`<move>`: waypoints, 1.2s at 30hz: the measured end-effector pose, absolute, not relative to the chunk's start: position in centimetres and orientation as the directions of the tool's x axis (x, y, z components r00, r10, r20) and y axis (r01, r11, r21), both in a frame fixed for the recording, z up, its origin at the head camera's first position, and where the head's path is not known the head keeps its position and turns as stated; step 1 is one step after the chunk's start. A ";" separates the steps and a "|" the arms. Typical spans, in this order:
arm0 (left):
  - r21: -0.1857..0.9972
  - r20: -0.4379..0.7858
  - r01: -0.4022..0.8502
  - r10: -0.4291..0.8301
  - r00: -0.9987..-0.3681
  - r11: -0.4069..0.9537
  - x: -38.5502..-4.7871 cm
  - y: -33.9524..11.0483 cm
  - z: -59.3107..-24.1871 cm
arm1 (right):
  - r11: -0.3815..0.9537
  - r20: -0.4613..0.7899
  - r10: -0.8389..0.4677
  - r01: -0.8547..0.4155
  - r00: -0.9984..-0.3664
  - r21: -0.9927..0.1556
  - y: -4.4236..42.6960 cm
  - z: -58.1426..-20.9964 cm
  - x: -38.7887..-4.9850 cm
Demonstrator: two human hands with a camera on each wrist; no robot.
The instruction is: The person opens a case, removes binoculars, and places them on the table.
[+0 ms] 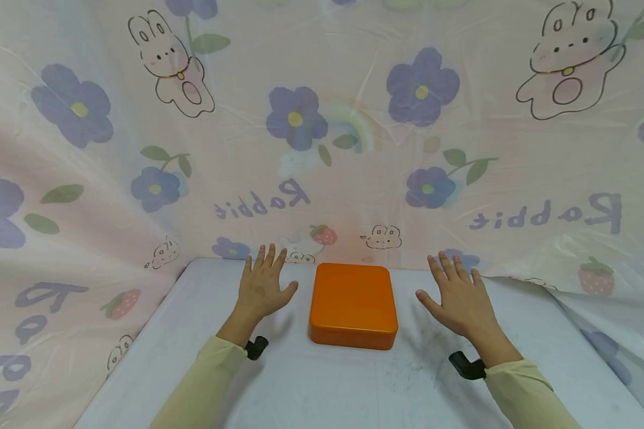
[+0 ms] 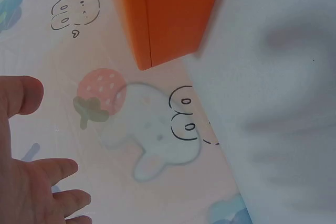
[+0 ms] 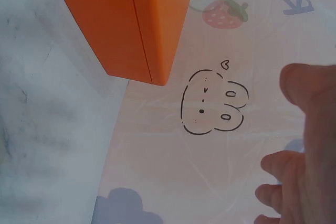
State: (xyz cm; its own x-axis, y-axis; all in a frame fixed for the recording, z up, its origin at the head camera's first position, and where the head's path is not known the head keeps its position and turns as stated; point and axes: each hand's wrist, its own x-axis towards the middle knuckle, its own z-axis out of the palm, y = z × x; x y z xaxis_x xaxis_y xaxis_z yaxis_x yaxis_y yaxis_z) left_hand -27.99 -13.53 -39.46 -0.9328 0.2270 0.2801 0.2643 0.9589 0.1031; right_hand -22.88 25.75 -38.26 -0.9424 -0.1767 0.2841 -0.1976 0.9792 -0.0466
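An orange square box with rounded corners and its lid on sits on the white table between the two hands. To its left my left hand is held above the table, fingers spread and straight, touching nothing. On the other side my right hand hovers in the same way, palm down with the thumb toward the box. In the left wrist view the orange box shows a thin seam along its side. The right wrist view shows the box apart from the fingers.
A white table stretches under both arms. Behind it and at its sides hangs a curtain printed with rabbits, flowers and strawberries. Each wrist carries a black camera mount, the left one and the right one.
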 end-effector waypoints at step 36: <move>0.261 0.289 0.299 0.221 -0.932 0.918 -27.6 -13.3 -40.1 | 0.958 0.339 -0.191 -0.250 -0.921 -0.142 25.3 -38.6 -23.3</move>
